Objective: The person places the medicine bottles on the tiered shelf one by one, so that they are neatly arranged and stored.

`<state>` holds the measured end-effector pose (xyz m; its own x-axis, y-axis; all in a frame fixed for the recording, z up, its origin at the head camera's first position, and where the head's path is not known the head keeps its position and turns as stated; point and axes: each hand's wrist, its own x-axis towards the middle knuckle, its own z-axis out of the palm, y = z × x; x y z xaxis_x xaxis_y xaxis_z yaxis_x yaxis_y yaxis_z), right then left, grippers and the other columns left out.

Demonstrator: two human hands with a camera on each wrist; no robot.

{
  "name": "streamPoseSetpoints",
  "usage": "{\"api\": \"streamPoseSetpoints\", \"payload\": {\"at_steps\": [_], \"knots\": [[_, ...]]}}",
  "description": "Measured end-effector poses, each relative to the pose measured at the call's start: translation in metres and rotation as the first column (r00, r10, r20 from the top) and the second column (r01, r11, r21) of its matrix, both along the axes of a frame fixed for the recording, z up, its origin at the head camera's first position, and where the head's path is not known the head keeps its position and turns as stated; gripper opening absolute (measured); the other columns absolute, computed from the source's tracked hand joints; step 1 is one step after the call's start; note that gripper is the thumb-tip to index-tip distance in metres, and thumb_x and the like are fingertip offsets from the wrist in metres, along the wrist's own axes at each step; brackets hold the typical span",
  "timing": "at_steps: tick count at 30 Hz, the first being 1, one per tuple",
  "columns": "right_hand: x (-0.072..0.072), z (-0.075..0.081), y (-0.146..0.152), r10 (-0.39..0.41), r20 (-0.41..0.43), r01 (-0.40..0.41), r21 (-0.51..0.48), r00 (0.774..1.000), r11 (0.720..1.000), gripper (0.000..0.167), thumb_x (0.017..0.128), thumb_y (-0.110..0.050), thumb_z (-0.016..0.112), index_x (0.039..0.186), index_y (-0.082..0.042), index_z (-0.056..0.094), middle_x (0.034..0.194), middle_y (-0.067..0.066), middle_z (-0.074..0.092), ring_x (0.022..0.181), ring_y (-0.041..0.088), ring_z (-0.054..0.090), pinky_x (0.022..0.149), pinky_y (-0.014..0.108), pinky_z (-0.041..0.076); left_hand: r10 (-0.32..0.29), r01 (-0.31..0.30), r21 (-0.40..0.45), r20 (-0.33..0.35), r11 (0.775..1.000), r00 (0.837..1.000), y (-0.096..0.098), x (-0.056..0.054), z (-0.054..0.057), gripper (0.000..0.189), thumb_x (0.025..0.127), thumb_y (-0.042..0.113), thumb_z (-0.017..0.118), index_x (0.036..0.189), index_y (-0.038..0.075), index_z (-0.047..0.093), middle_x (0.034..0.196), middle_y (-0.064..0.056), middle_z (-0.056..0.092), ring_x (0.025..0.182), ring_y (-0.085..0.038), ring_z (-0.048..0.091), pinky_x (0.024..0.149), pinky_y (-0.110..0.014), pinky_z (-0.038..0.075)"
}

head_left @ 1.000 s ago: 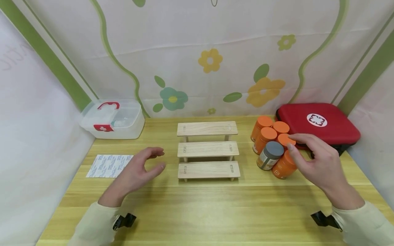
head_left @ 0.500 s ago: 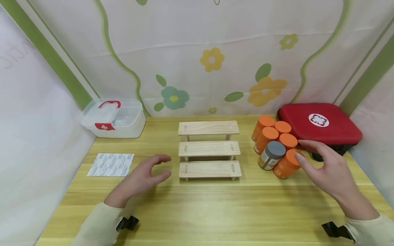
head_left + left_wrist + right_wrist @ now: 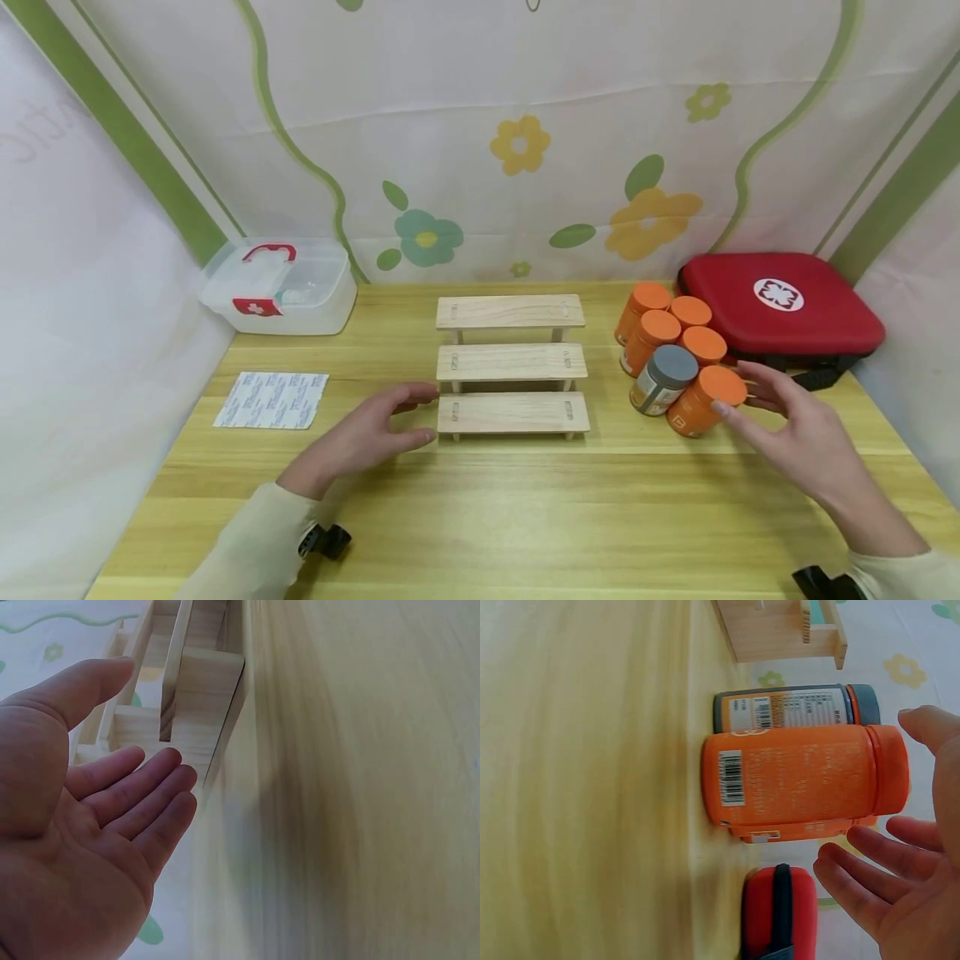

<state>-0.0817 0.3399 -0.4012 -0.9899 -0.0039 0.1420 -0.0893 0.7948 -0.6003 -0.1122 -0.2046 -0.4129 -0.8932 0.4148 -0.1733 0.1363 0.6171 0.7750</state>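
Observation:
In the head view, a three-step wooden stand (image 3: 513, 413) is at the table's middle. My left hand (image 3: 367, 435) is at its left end, fingers and thumb apart; the left wrist view shows the palm (image 3: 82, 847) holding nothing. Right of the stand, several orange bottles cluster around a grey-lidded bottle (image 3: 663, 380). My right hand (image 3: 806, 442) is beside the front orange bottle (image 3: 697, 408), thumb and fingers spread toward its lid. In the right wrist view, that bottle's lid (image 3: 891, 771) lies between thumb and fingers, which do not close on it; contact is unclear.
A red first-aid case (image 3: 780, 304) lies behind and right of the bottles. At the back left stands a clear plastic first-aid box (image 3: 315, 292). A white printed packet (image 3: 272, 400) lies flat on the table (image 3: 510, 517) at left. A patterned curtain (image 3: 450, 75) backs the table.
My left hand has moved right to the stand's left end. My right hand has shifted from over the rear orange lids down and rightward to the front orange bottle's side. The bottles look unmoved.

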Motion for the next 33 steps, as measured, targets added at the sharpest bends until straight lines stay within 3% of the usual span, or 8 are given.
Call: {"api": "streamPoseSetpoints", "payload": {"at_steps": [1,4,6,8,14,22,33], "knots": [[0.000,-0.001,0.000,0.001,0.006,-0.001,-0.003,1.000,1.000,0.078,0.096,-0.034,0.084,0.157,0.000,0.049,0.142,0.035,0.063,0.118,0.049,0.064,0.075,-0.005,0.037,-0.009,0.009,0.007,0.001,1.000,1.000,0.001,-0.001,-0.001,0.063,0.101,0.036,0.078,0.155,0.012,0.055,0.156,-0.010,0.061,0.148,-0.040,0.054,0.126,-0.061,0.042],[0.000,-0.005,0.000,-0.001,0.021,0.001,-0.009,1.000,1.000,0.080,0.095,-0.034,0.085,0.158,0.000,0.048,0.142,0.035,0.064,0.109,0.010,0.071,0.075,-0.004,0.039,-0.015,0.015,0.031,0.016,0.999,1.000,0.004,-0.003,-0.004,0.065,0.100,0.033,0.079,0.155,0.009,0.054,0.156,-0.012,0.060,0.147,-0.039,0.055,0.126,-0.060,0.043],[0.000,-0.007,0.000,-0.002,0.026,0.002,-0.021,1.000,1.000,0.080,0.095,-0.034,0.086,0.158,0.000,0.048,0.140,0.035,0.065,0.101,-0.017,0.060,0.075,-0.004,0.041,-0.022,0.021,0.041,0.021,0.999,1.000,0.006,-0.004,-0.005,0.066,0.100,0.032,0.079,0.155,0.006,0.053,0.156,-0.014,0.060,0.147,-0.040,0.055,0.126,-0.060,0.043],[0.000,-0.008,-0.001,-0.003,0.037,0.005,-0.033,0.999,0.999,0.081,0.095,-0.034,0.086,0.157,0.001,0.048,0.139,0.036,0.065,0.099,-0.032,0.042,0.075,-0.004,0.042,-0.020,0.019,0.047,0.024,0.999,1.000,0.008,-0.004,-0.006,0.067,0.100,0.031,0.079,0.156,0.005,0.053,0.156,-0.015,0.060,0.146,-0.041,0.055,0.125,-0.060,0.044],[-0.002,-0.012,-0.003,-0.015,0.053,0.017,-0.035,0.998,0.999,0.078,0.095,-0.035,0.086,0.153,0.004,0.051,0.140,0.038,0.063,0.097,-0.034,0.038,0.073,-0.004,0.044,-0.012,0.011,0.042,0.026,0.999,1.000,0.010,-0.005,-0.009,0.068,0.100,0.028,0.080,0.157,0.005,0.052,0.156,-0.016,0.060,0.146,-0.041,0.056,0.125,-0.059,0.044],[-0.004,-0.018,-0.003,-0.012,0.000,0.012,-0.068,1.000,0.998,0.069,0.094,-0.027,0.087,0.146,0.006,0.055,0.138,0.041,0.063,0.098,-0.036,0.037,0.075,-0.007,0.043,0.004,-0.005,0.025,0.034,1.000,0.999,0.012,-0.006,-0.011,0.066,0.101,0.027,0.079,0.157,0.006,0.052,0.152,-0.013,0.064,0.143,-0.037,0.058,0.124,-0.059,0.045],[-0.004,-0.024,-0.002,-0.026,0.027,0.029,-0.109,0.999,0.994,0.065,0.094,-0.021,0.087,0.144,0.009,0.056,0.138,0.041,0.063,0.095,-0.035,0.042,0.072,-0.004,0.049,0.000,-0.002,0.041,0.041,0.999,0.999,0.011,-0.006,-0.012,0.064,0.101,0.026,0.078,0.156,0.004,0.052,0.149,-0.013,0.066,0.142,-0.037,0.060,0.124,-0.060,0.045]]}}
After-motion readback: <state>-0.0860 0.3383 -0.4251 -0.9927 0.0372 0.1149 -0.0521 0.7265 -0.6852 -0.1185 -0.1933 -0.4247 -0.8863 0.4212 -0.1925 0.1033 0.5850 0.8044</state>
